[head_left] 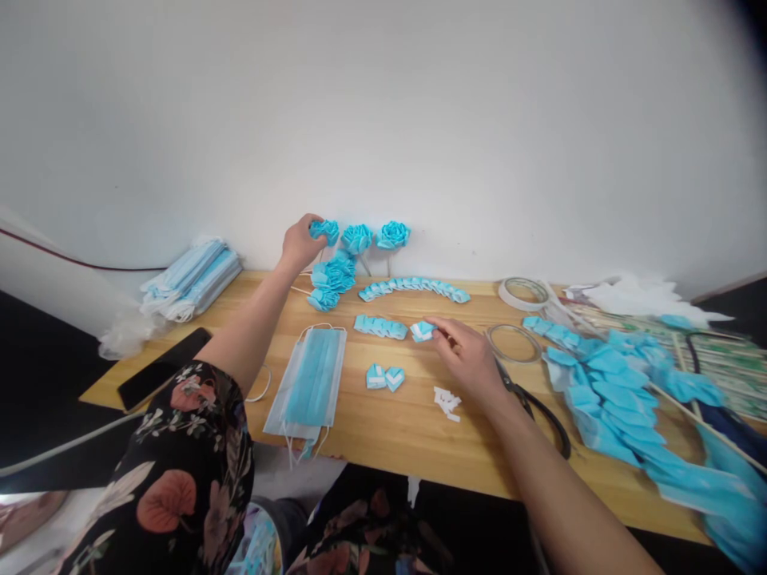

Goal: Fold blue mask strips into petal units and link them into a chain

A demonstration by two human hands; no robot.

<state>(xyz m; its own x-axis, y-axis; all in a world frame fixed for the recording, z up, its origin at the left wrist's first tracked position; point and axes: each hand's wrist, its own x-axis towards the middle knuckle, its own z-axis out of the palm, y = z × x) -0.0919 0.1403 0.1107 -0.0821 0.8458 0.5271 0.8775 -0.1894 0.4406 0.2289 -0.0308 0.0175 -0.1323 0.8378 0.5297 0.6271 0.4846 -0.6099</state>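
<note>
My left hand is closed around a blue ruffled flower by the wall. Two similar flowers, a middle one and a right one, stand beside it on stems, with more blue flowers lying below. With its fingertips my right hand pinches a small folded blue-and-white piece at the table surface. Left of that piece is a short row of folded blue pieces; a longer curved row lies behind. Two folded pieces form a heart shape nearer me, beside small white strips.
Face masks lie at front left, near a phone and a mask stack. Tape rolls, black-handled scissors and a heap of blue petal strips occupy the right. A bin stands below.
</note>
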